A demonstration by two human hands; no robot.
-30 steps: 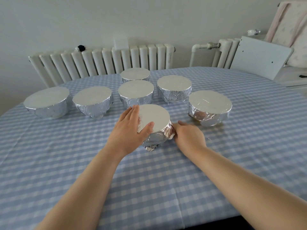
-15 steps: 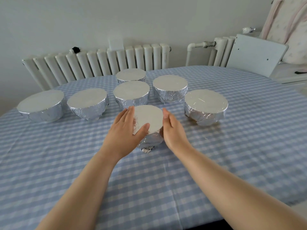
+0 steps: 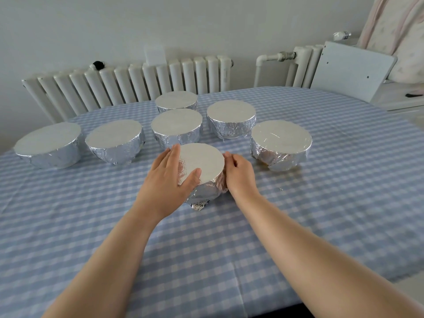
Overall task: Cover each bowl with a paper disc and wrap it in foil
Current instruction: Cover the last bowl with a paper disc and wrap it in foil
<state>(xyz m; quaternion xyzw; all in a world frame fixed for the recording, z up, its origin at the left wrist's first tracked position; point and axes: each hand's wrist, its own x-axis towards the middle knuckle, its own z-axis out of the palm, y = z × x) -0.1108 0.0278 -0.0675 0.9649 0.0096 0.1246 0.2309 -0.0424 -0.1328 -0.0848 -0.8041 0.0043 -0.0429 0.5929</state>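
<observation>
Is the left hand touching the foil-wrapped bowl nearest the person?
Touching. The head view shows the left hand lying against the near bowl, thumb resting on its top.

six bowls behind nearest bowl

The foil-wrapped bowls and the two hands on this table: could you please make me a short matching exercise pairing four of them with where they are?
Things:
1. left hand
2. right hand
3. bowl being wrapped
4. bowl with glossy top

Places or states:
A. at the right end of the group, apart from both hands
B. nearest the person, between the two hands
C. fingers straight along the bowl's left side, thumb on its top
D. against the bowl's right side, fingers curled at the foil

Pairs: 1-C, 2-D, 3-B, 4-A
</observation>
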